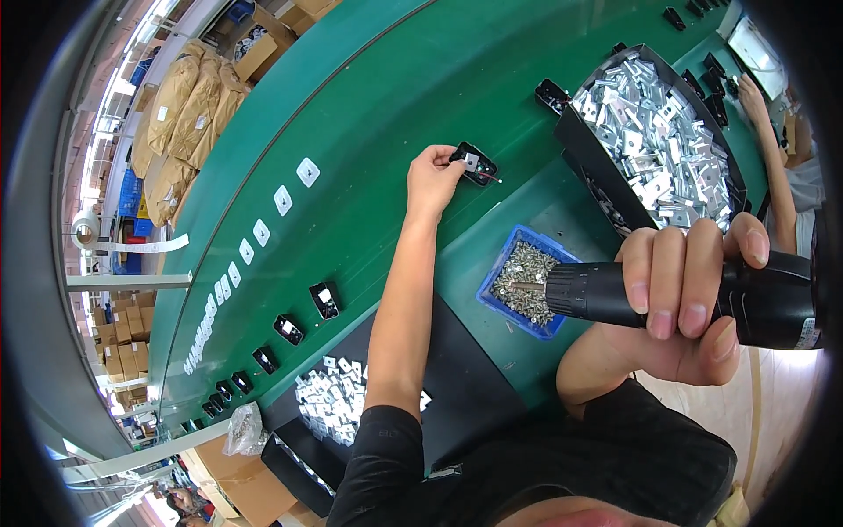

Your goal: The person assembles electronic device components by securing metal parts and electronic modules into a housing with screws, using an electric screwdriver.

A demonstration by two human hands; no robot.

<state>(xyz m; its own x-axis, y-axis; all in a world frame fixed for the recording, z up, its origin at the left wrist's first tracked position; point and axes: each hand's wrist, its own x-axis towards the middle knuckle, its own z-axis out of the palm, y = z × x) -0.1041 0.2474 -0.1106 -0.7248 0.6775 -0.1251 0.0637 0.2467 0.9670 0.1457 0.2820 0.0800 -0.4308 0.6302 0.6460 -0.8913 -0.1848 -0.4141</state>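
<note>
With its fingers closed on the near end of a small black plastic case [485, 176], my left hand [432, 183] is stretched out over the green belt. A bright metal plate [471, 162] and a thin red wire show inside that case. My right hand [680, 294] is wrapped round a black power screwdriver [593, 291], lying level close to the camera. The screwdriver's bit [529, 286] points left, in front of a blue tray of screws [522, 318] in this view. Whether a screw sits on the bit I cannot tell.
A black bin [590, 167] heaped with metal plates stands right. Small metal plates [329, 395] lie on a black board left of my arm. Black cases [288, 329] and white pieces [283, 200] line the green belt [369, 158]. Another person's arm [776, 180] reaches in at right.
</note>
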